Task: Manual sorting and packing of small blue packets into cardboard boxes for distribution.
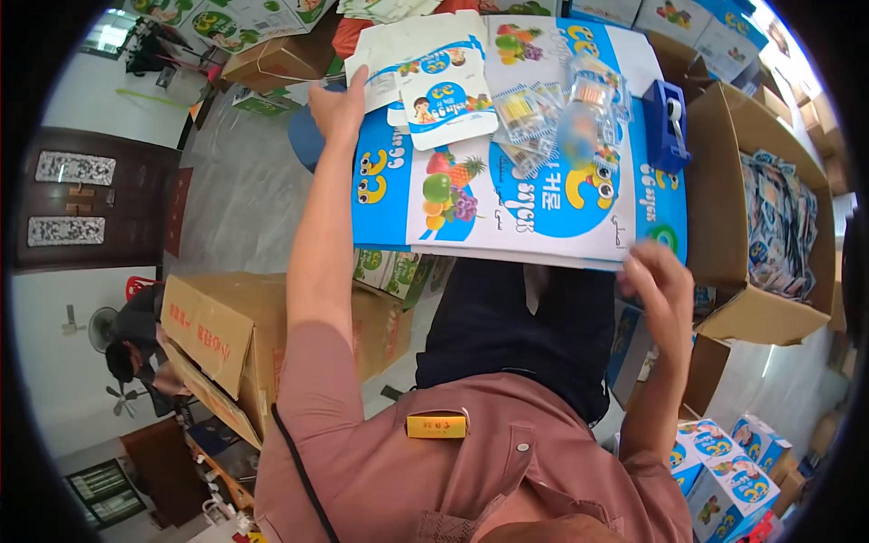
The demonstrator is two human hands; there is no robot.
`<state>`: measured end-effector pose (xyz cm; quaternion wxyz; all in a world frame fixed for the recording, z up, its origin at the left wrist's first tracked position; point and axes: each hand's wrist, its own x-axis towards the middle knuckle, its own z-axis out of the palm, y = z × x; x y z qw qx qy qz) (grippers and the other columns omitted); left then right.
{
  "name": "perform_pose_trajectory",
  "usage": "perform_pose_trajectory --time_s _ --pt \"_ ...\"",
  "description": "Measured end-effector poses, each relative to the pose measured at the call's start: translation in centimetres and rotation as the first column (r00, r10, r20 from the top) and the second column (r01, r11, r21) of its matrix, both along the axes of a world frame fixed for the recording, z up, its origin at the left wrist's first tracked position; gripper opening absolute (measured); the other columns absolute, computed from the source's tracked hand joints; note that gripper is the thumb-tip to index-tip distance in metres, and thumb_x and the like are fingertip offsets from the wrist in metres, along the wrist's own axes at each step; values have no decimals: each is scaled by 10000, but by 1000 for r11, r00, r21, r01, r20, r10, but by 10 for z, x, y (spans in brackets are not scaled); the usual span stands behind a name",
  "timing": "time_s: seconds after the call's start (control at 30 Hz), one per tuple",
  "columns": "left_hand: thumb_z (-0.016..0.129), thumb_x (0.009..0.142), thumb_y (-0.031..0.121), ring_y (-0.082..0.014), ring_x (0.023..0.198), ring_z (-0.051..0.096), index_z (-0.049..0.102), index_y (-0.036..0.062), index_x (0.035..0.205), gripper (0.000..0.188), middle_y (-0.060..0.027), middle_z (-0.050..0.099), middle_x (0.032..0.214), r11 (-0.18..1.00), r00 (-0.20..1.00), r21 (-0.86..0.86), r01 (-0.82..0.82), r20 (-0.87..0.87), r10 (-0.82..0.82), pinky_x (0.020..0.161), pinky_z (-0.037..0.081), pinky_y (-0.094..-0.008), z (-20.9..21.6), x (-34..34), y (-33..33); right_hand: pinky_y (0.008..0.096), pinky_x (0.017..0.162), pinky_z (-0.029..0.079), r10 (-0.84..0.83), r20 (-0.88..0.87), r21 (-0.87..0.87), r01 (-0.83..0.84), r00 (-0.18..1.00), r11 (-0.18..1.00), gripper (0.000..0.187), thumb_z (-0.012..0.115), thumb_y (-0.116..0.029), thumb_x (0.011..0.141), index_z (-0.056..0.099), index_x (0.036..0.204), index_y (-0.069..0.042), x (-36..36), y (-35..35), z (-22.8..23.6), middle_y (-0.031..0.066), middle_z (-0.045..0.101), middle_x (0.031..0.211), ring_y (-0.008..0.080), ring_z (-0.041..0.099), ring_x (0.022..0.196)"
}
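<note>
Head view. Your left hand point(337, 113) is at the far left of the printed blue-and-white cardboard surface point(498, 226), its thumb lying along the left edge of the small white-and-blue cartons point(448, 104). The other fingers are bent on the outer side, partly hidden; whether they grasp the cartons, you cannot tell from this angle. The cartons lie flat and overlapping on the far left part of the surface, the nearest showing a printed panel with a small figure.

Your right hand point(661, 285) is at the near right corner of the surface, well apart from the cartons. Its fingers curl loosely inward; whether anything is grasped between them cannot be told. A green ring point(663, 239) lies just beyond this hand, near the right edge.

Right of the cartons lie clear-wrapped packets point(525, 118), some overlapping, with a larger clear packet point(588, 118) beside them. A blue tape dispenser point(667, 136) stands at the far right edge. Farther right, an open cardboard box point(720, 172) holds many small packets point(780, 226). On the left, a person in dark clothing point(136, 326) bends beside a brown carton point(258, 303).
</note>
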<state>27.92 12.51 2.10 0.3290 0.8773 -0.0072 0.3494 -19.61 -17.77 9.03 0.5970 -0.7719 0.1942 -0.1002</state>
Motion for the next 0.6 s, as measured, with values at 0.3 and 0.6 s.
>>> perform_pose_trajectory --time_s 0.3,0.6 --pt "863 780 443 -300 946 711 684 -93 1193 700 -195 730 1163 964 755 -259 54 -622 -209 869 534 -421 9 60 -32 450 889 567 94 -192 -503 -180 977 845 661 767 -442 872 653 1233 100 356 25 -25 318 714 1110 417 713 1031" --pt "880 815 285 -261 1071 675 453 -149 1249 748 -251 638 1219 658 926 -708 256 -15 -377 929 539 -367 57 -22 -21 426 857 560 -88 164 -549 165 983 819 758 776 -503 870 593 1233 137 337 95 -36 277 678 1158 351 710 996"
